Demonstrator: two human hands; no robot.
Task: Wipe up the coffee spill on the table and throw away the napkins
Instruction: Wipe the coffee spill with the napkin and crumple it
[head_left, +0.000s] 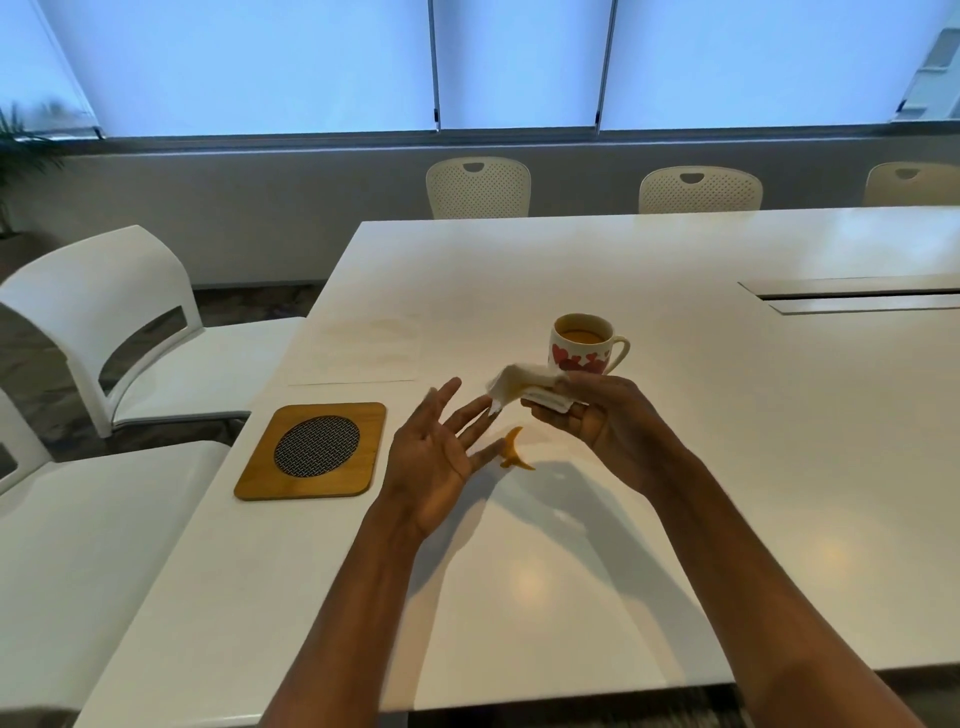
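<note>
- Barely started, by the looks of it: the coffee spill (514, 455) is a small orange-brown puddle sitting unwiped on the table (701, 467), right under the gap between the two hands.
- The right hand (597, 421) has its fingers and thumb curled round a folded wad of white napkins (524, 385), held up off the surface at roughly 12 o'clock from the spill, with one loose corner flapping out toward the other hand.
- The left hand (436, 462) is holding nothing. It's palm up, fingers spread and straight, with the tips just beside that loose corner, so the person is probably about to peel a napkin off or unfold the wad.
- Still to do: the actual wiping, then binning the napkins. There's no bin anywhere in shot, so that'll likely mean leaving the table.
- Watch out for the mug (584, 345) with red hearts at 1 o'clock from the spill. It's near and still has coffee in it, so a careless swipe could make a second mess.
- The surface is glossy white, so it should wipe easily. A wooden trivet (314, 450) with a mesh centre sits at 9 o'clock, well apart from the spill.
- The room looks like a meeting room, with white chairs (104, 332) at 9 to 10 o'clock, perforated-back ones at 12 across the table, and drawn blinds (260, 62) behind.
</note>
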